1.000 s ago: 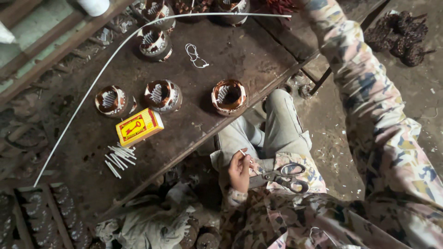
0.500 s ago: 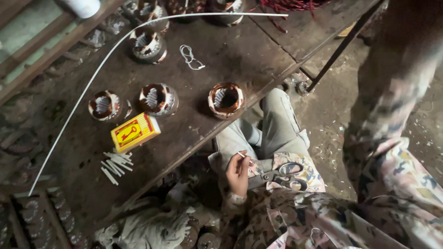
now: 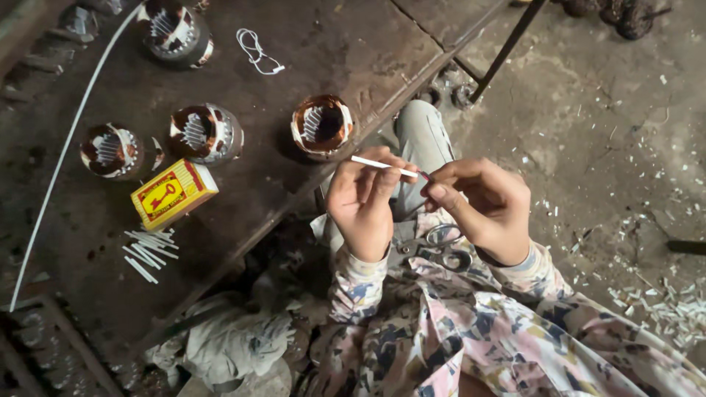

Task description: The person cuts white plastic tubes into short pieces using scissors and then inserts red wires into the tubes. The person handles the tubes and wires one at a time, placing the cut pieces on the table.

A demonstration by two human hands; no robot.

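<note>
Already, the left hand (image 3: 362, 202) pinched a thin white sleeve (image 3: 382, 165) above the lap, and the right hand (image 3: 482, 209) closed on its tip. Cut sleeves (image 3: 149, 250) lay piled on the desk (image 3: 338, 44) beside three stators; the nearest stator (image 3: 321, 126) looked unsleeved.

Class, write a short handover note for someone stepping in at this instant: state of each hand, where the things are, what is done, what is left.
Left hand: pinches a thin white sleeve near its middle.
Right hand: fingertips at the sleeve's right end.
Scissors: resting on the lap, under the hands.
On the workbench: three wound stators in a row, the nearest by the bench edge; a yellow box; a pile of cut white sleeves.
Done: several sleeves cut and piled.
Left: the held sleeve is not yet placed anywhere.
</note>
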